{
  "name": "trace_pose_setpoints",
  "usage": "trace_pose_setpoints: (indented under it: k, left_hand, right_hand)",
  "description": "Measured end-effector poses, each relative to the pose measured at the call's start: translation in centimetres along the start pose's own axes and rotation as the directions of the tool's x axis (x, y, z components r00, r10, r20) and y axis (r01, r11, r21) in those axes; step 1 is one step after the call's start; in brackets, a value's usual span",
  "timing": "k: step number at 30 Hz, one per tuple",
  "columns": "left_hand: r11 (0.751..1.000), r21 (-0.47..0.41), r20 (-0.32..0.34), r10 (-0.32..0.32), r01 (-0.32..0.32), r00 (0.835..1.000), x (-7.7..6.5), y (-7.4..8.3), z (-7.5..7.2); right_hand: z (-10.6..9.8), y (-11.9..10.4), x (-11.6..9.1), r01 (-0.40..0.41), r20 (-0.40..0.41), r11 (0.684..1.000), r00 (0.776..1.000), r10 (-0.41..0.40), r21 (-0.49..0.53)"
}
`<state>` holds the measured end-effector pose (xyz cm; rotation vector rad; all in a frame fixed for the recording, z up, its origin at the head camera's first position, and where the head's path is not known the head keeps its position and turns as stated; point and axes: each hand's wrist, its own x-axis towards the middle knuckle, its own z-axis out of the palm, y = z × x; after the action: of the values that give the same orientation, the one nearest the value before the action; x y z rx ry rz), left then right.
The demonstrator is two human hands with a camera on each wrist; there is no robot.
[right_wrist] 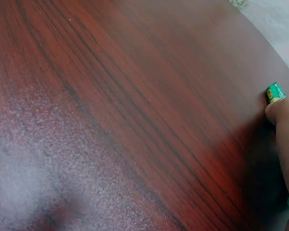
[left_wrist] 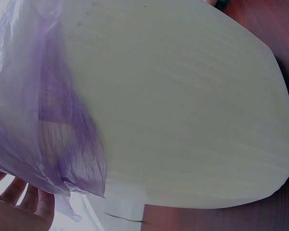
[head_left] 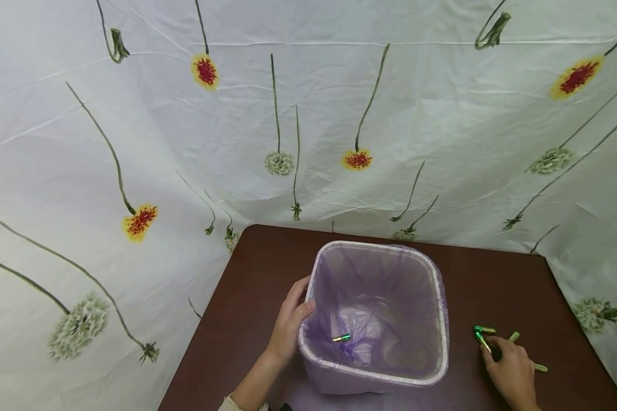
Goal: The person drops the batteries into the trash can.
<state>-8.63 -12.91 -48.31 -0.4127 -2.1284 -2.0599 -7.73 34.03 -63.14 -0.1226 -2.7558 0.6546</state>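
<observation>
A trash bin [head_left: 372, 377] lined with a thin purple plastic bag [head_left: 406, 285] stands on the table. My left hand [head_left: 288, 325] grips its left rim, thumb over the edge and fingers outside; the left wrist view shows those fingers [left_wrist: 31, 204] beside the bag's loose edge. Inside, on the liner, lies one green-and-gold battery [head_left: 341, 338]. To the right of the bin, my right hand [head_left: 514, 368] pinches another green battery [head_left: 483, 341] at its fingertips. Around that hand lie more batteries, one behind [head_left: 485, 329], one beyond the knuckles [head_left: 515, 336] and one at its right [head_left: 541, 368], partly covered.
The dark reddish-brown wooden table [head_left: 267, 251] carries the bin and batteries. White cloth printed with flowers [head_left: 319, 74] hangs behind and at both sides, meeting the table's edges.
</observation>
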Motion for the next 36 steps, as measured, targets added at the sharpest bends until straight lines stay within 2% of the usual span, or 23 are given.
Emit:
trace_pose_setpoints:
  k: [5,11,15,21,27,33,36]
  left_hand:
    - [1.000,0.005,-0.007,-0.012,0.012,1.000,0.0,0.0,0.1]
    - [1.000,-0.003,-0.008,-0.002,0.002,1.000,0.1,0.2,0.2]
    - [1.000,0.000,-0.010,-0.003,0.003,1.000,0.1,0.1,0.2]
    - [0.999,-0.036,-0.008,-0.014,0.013,1.000,0.1,0.0,0.3]
    - [0.999,-0.043,-0.009,-0.018,0.018,1.000,-0.1,-0.1,0.2]
    - [0.999,-0.039,-0.015,-0.004,0.004,1.000,0.0,-0.1,0.2]
    - [0.999,-0.034,-0.014,0.002,-0.002,1.000,0.1,-0.1,0.3]
  right_hand:
    - [0.1,0.0,-0.1,0.006,-0.036,1.000,0.999,-0.005,0.020]
    - [0.1,0.1,-0.3,-0.018,-0.002,0.999,1.000,0.018,0.043]
    - [0.2,0.4,-0.4,-0.009,-0.028,0.998,1.000,0.011,0.058]
    - [-0.4,0.4,-0.5,0.053,-0.099,0.996,0.994,-0.045,0.075]
    - [-1.5,0.1,0.0,0.169,-0.197,0.978,0.970,-0.144,0.119]
    - [-3.0,-1.2,1.3,0.206,-0.200,0.969,0.964,-0.176,0.139]
    - [-3.9,-2.0,2.1,0.266,-0.227,0.953,0.946,-0.230,0.146]
